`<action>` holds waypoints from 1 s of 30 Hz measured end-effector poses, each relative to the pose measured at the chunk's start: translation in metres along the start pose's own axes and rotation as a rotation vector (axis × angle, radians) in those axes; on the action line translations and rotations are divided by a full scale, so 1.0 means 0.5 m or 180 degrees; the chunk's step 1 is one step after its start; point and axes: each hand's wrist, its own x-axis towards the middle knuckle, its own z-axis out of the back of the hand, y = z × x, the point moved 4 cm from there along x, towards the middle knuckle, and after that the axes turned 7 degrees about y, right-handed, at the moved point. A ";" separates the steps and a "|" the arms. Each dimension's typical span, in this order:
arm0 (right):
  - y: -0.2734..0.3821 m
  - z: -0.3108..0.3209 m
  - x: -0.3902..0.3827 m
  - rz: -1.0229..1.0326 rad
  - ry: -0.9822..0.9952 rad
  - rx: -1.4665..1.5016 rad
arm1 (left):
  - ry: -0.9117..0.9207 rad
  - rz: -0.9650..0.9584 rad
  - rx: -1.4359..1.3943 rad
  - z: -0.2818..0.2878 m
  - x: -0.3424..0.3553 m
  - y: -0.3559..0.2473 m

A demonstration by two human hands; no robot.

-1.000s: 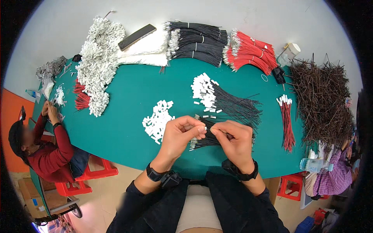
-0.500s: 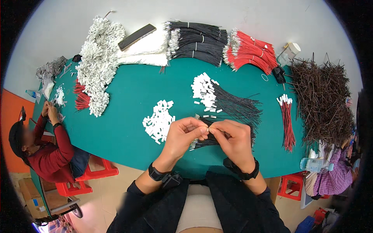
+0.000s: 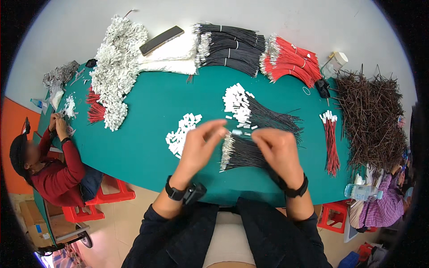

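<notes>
My left hand hovers over the table by a loose pile of small white plastic connector housings. Its thumb and forefinger are apart, with nothing seen between them. To the right, my right hand is raised over a bundle of black wires with bare metal terminals. Motion smears its fingertips, so what they hold, if anything, cannot be made out. A small blurred whitish piece shows between the hands. Just beyond lies a bunch of black wires whose ends carry white housings.
Along the back are a heap of white connectors, white bags, tied black wires and red wires. A red wire bunch and a dark brown wire heap lie right. A co-worker sits left.
My hands were together, pinching a small piece over the black wires. They have drawn apart, the left one leftward and the right one rightward, uncovering the terminal ends of the near bundle.
</notes>
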 end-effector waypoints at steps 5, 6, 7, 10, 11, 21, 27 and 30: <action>-0.031 0.008 0.035 0.0196 -0.0035 -0.0967 | -0.0455 -0.0947 0.2489 0.074 0.006 -0.024; -0.031 0.001 0.030 0.0307 -0.0023 -0.0937 | -0.0101 -0.0828 0.2696 0.072 0.002 -0.005; -0.030 -0.005 0.019 0.0325 -0.0015 -0.0922 | 0.0257 -0.0701 0.2893 0.070 -0.004 0.011; -0.031 -0.061 -0.028 -0.0030 0.1112 -0.0325 | 0.0734 -0.0413 0.2874 0.070 -0.031 0.036; -0.029 -0.073 -0.033 -0.0040 0.1108 -0.0320 | 0.0746 -0.0411 0.2876 0.071 -0.036 0.037; -0.039 -0.087 -0.048 -0.0294 0.0797 -0.0305 | 0.0433 -0.0227 0.2509 0.059 -0.047 0.032; -0.031 -0.070 -0.054 -0.0322 0.0516 0.0138 | 0.0231 0.0246 -0.1010 0.023 -0.019 0.001; -0.022 -0.060 -0.055 -0.0528 0.0499 0.0353 | 0.0175 0.0114 -0.1417 0.001 -0.011 0.000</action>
